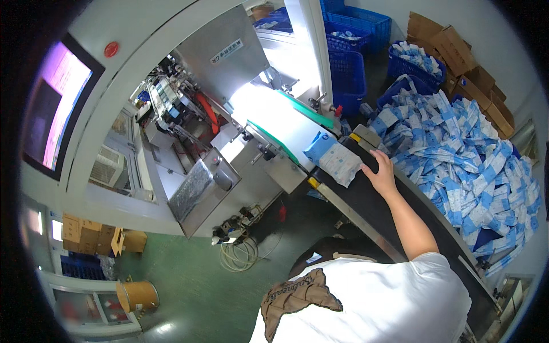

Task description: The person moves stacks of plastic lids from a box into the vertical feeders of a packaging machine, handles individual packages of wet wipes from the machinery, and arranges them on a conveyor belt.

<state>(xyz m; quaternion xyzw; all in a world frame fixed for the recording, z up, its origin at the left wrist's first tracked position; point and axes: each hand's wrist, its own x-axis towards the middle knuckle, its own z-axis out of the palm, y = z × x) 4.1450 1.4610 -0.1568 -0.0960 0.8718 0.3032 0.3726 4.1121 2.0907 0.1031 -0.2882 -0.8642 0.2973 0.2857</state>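
Observation:
A soft blue-and-white packet (339,162) lies across the join between a white conveyor (280,117) with green side guides and a black conveyor belt (366,200). My right hand (382,173) reaches over the black belt at the packet's right end. Its fingers are apart, and the thumb is at the packet's edge; whether it touches is hard to tell. Nothing is gripped in it. My left hand is out of the picture.
Right of the belt rises a big heap of similar packets (457,166). Blue crates (347,74) and cardboard boxes (454,51) stand behind. On the left is a machine housing with a lit screen (60,106); a coiled hose (240,254) lies on the green floor.

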